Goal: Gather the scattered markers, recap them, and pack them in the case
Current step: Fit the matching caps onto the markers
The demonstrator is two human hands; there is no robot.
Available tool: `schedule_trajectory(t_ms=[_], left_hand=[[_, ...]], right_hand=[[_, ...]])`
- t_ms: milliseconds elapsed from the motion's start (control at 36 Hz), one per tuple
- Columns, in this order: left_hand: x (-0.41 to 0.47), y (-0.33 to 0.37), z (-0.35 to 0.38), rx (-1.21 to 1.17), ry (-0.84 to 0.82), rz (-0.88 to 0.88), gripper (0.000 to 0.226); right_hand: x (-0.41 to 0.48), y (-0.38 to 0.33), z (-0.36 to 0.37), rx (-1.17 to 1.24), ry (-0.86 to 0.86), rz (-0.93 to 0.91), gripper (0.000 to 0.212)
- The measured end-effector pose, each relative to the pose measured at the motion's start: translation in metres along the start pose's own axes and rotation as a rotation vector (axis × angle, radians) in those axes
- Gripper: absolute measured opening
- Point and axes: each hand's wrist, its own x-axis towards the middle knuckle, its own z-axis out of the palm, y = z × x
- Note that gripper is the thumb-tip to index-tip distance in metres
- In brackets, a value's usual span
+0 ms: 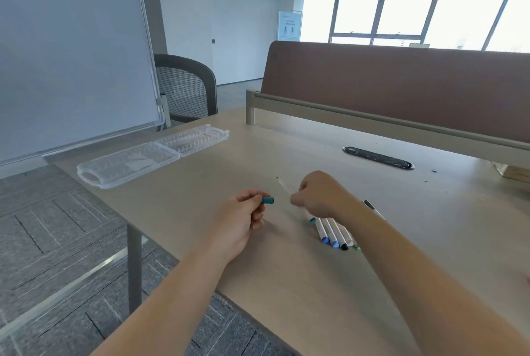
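My left hand (243,212) pinches a teal marker cap (267,200) between thumb and fingers, just above the desk. My right hand (321,193) grips an uncapped white marker (284,185), its dark tip pointing up and left towards the cap. Under my right wrist lie several capped white markers (332,233) side by side, with blue, black and green ends. One more marker with a black end (372,208) lies behind my right forearm. The clear plastic case (149,156) sits open and flat near the desk's far left corner.
The wooden desk (286,264) ends at a left edge close to the case. A brown divider panel (401,83) runs along the back, with a black cable slot (378,157) in front of it. A whiteboard (71,48) and an office chair (186,89) stand to the left.
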Motion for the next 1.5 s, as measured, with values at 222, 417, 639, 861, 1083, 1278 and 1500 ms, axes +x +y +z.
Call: schedule_trajectory(t_ms=[222, 417, 639, 861, 1083, 1278, 1500], left_hand=[[0.002, 0.002, 0.002, -0.122, 0.084, -0.040, 0.022], [0.000, 0.002, 0.002, -0.110, 0.090, -0.034, 0.021], [0.000, -0.002, 0.004, -0.001, 0.077, 0.026, 0.020], [0.005, -0.008, 0.005, 0.133, 0.103, 0.080, 0.018], [0.009, -0.015, 0.009, 0.228, 0.078, 0.096, 0.015], [0.015, -0.026, 0.014, 0.605, 0.047, 0.137, 0.037], [0.009, -0.022, 0.016, 0.631, 0.034, 0.125, 0.006]], right_hand=[[-0.039, 0.009, -0.026, 0.132, -0.228, -0.108, 0.014], [-0.039, 0.010, -0.031, 0.088, -0.335, -0.130, 0.013], [-0.035, 0.011, -0.028, 0.039, -0.325, -0.155, 0.004], [-0.028, 0.011, -0.016, -0.014, -0.228, -0.257, 0.017], [-0.020, 0.013, -0.006, 0.010, -0.150, -0.237, 0.017], [-0.006, 0.020, 0.005, -0.199, -0.034, -0.045, 0.015], [-0.001, 0.023, 0.014, -0.326, -0.043, 0.031, 0.017]])
